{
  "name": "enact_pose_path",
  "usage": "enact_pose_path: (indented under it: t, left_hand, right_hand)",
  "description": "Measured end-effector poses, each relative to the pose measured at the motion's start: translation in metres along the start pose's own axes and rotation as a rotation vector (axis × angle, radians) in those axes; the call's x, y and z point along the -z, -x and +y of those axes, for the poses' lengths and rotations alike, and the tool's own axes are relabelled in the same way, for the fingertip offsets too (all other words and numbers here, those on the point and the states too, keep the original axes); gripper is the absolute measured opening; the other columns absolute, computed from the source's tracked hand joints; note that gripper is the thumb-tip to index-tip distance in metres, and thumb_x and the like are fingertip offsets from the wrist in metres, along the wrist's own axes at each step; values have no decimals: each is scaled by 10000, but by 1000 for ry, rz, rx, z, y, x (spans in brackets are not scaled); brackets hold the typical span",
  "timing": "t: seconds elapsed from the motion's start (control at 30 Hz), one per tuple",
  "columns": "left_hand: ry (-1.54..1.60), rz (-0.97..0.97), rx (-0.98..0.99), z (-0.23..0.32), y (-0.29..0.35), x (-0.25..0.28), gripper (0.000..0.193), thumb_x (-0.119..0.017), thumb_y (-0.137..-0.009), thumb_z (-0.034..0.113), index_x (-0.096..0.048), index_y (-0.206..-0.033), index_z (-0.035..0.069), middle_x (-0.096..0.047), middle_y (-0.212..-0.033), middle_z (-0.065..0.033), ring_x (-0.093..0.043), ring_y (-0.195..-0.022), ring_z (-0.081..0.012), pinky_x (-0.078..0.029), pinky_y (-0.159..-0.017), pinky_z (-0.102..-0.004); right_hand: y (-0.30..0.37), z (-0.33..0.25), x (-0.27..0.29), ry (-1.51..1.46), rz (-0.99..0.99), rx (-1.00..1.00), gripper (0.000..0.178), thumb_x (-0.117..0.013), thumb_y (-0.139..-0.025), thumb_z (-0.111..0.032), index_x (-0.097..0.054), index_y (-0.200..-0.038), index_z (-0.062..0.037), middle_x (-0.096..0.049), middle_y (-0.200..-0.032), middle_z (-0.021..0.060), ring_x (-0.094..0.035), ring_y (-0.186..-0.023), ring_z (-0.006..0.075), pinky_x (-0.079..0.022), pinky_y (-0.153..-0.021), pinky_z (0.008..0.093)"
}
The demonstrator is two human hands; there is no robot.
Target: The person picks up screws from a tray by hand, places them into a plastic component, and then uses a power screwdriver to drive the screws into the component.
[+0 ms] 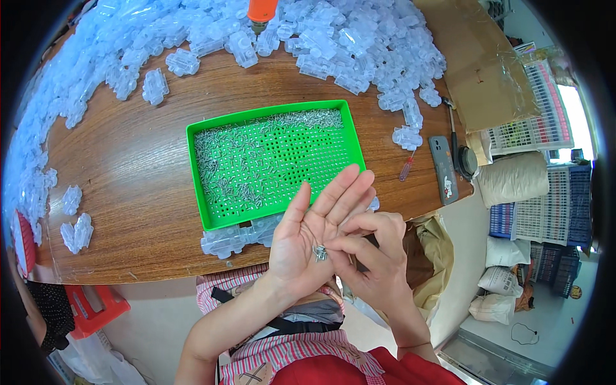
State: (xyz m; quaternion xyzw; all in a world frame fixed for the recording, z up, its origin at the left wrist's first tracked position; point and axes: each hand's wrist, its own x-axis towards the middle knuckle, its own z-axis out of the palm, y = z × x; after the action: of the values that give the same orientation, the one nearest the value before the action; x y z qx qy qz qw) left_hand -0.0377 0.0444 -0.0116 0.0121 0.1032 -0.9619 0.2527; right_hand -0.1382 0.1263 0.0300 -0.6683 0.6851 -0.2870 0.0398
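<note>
Left palm: the left hand (298, 239) was turned up, fingers extended, the small screws (319, 253) lying loose in a little heap in the palm. Nothing gripped them, so a tilt or twitch could have rolled them off.
Right fingers: the right hand (380, 256) was bent narrow, fingertips right at the heap (couldn't tell if a screw was pinched between them). A clumsy poke could have scattered the rest.
Desk edge: both hands sat over the near side of the desk (128, 205) in view, so a dropped screw could have ended up on the striped apron (301, 343) or the floor (170, 314), hard to spot.
Green tray: the tray (198, 179) was just beyond, more screws spread across its holed base. The left fingertips overlapped its near edge in view; a bump there could have shaken the screws about.
Clear parts: some plastic pieces (221, 242) lay against the tray's near side. If any were under it (couldn't tell), the tray could have rocked.
</note>
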Motion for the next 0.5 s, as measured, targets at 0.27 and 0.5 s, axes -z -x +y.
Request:
enact_pose_path:
  t: [0.27, 0.5]
  left_hand:
    - [133, 47, -79, 17, 4, -7, 561, -314, -1020, 414, -324, -1464, 72, -355, -1504, -114, -273, -1420, -261, -173, -1188, -406]
    - [132, -25, -186, 37, 10, -12, 536, -251, -1034, 399, -303, -1478, 103, -299, -1532, -82, -186, -1448, -280, -125, -1201, -426]
  right_hand:
    - [12, 29, 4, -270, 204, -265, 201, -720, -709, 30, -651, -860, -84, -586, -967, 56, -517, -883, 208, -416, -763, 320]
    - [35, 66, -8, 35, 160, -281, 165, -739, -736, -9, -676, -871, -81, -541, -1008, 60, -478, -880, 220, -411, -754, 323]
